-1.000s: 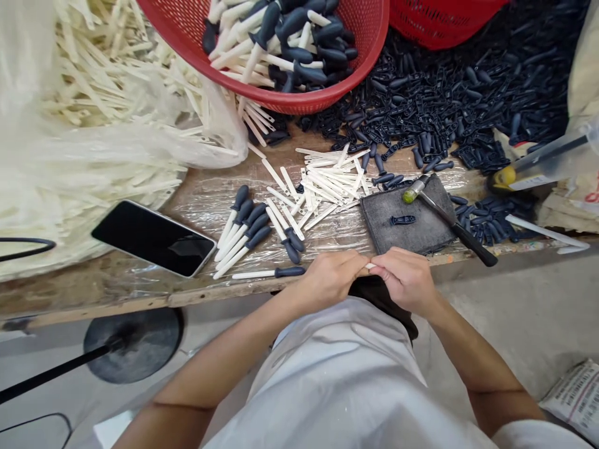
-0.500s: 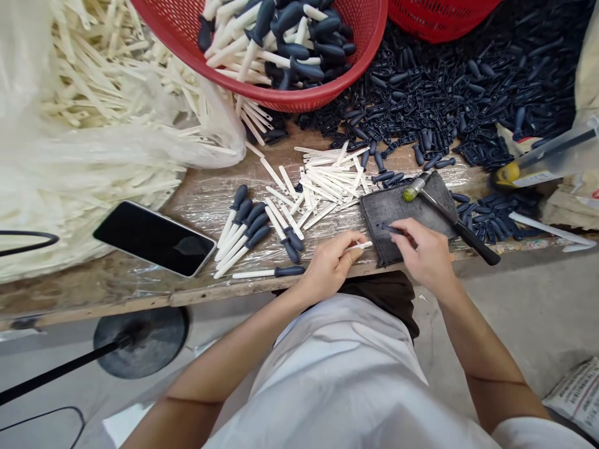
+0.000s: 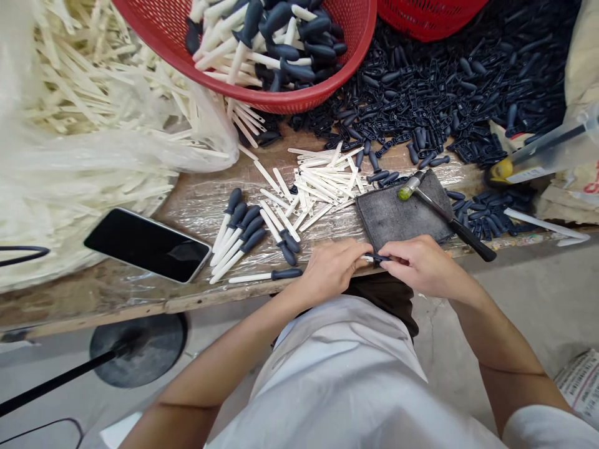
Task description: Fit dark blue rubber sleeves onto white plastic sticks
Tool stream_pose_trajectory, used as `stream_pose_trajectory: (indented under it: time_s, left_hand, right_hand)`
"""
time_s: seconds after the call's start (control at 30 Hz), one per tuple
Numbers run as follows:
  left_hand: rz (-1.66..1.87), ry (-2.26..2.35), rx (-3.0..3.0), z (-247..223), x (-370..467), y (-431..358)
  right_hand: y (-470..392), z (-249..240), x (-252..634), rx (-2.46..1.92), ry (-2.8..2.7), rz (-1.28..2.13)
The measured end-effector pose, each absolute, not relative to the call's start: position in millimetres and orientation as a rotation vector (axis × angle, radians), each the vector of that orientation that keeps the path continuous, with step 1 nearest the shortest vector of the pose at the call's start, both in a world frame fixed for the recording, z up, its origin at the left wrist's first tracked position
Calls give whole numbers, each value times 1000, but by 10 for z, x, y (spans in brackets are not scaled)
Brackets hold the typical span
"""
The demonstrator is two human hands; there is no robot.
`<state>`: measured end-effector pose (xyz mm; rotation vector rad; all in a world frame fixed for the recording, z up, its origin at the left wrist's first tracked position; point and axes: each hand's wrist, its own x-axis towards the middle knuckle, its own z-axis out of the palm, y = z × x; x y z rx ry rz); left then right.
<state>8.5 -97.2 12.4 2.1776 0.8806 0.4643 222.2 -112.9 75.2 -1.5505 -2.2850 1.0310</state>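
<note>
My left hand pinches a white plastic strip, mostly hidden by the fingers. My right hand grips a dark blue handle piece, which meets the strip's end between both hands at the table's front edge. Behind them lies a grey pad, with a hammer resting across its right side. A heap of loose white strips is spread beyond my left hand. Left of that hand lie several white strips fitted with dark handles, and one more along the edge.
A red basket at the back holds handled strips. Dark handle pieces pile up at the back right. A plastic bag of white strips fills the left. A phone lies near the front edge; a hammer handle overhangs it on the right.
My right hand has brought the dark handle piece from over the pad toward me, to the white strip in my left hand. The hands now meet. The view has shifted slightly.
</note>
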Motion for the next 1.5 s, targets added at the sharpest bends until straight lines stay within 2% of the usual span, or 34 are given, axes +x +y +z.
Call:
stream_pose_trajectory:
  time_s: [0.13, 0.2, 0.27, 0.4, 0.53, 0.67, 0.73, 0.87, 1.1, 1.5]
  left_hand:
    - [345, 822, 2084, 187, 110, -944]
    - [416, 827, 2024, 194, 110, -928]
    - [495, 831, 1922, 186, 109, -914]
    - [538, 882, 1718, 161, 123, -906]
    - [645, 930, 1338, 156, 158, -921]
    - [665, 965, 937, 145, 206, -916]
    - [699, 974, 880, 131, 227, -910]
    - [726, 985, 819, 120, 234, -905]
    - [697, 1027, 776, 163, 193, -908]
    - [696, 1040, 786, 133, 171, -911]
  right_hand:
    - [-981, 732, 2286, -1538, -2131, 1400]
    - [-908, 695, 2305, -1506, -1947, 1705]
    - [-862, 690, 2293, -1475, -1873, 1829]
    - [-796, 817, 2262, -1437, -2259, 1387]
    - [-458, 849, 2559, -1442, -2212, 1255]
    - [164, 519, 3138, -1915, -1994, 352]
    - [435, 301, 3351, -2028, -2071, 137]
    - [730, 57, 3489, -2211, -2206, 101]
    - [734, 199, 3415, -2438, -2352, -8]
    - [442, 145, 3579, -2399, -2093, 15]
